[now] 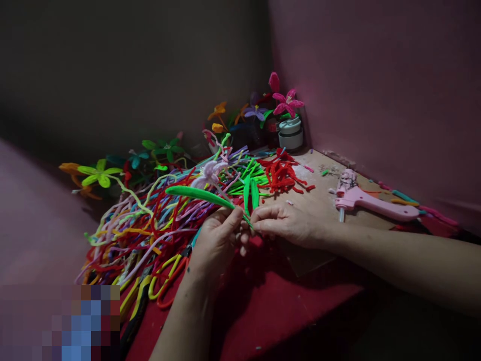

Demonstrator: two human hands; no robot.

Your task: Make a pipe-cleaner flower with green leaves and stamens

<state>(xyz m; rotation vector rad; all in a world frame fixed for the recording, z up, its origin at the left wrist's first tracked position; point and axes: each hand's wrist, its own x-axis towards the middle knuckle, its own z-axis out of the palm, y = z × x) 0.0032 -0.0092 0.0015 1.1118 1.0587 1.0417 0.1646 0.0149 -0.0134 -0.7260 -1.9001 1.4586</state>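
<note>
Thumb and fingers of my left hand (220, 233) close around the stem of a pipe cleaner flower. Its pale pink bloom (210, 173) leans up and away, above the loose pipe cleaners. From the same grip a long green leaf (199, 194) points left. My right hand (281, 221) pinches the lower green stem (247, 219), fingertips close to those of the left. Two more green leaves (250, 193) stand upright between the hands; their lower ends are partly hidden by my fingers.
Many coloured pipe cleaners (124, 220) lie heaped at left, with yellow-handled pliers (141, 291) and scissors (165, 281) in front. Cut red pieces (281, 173) lie behind my hands. A pink glue gun (379, 203) rests at right. A lidded jar (290, 134) and finished flowers (287, 104) stand by the wall.
</note>
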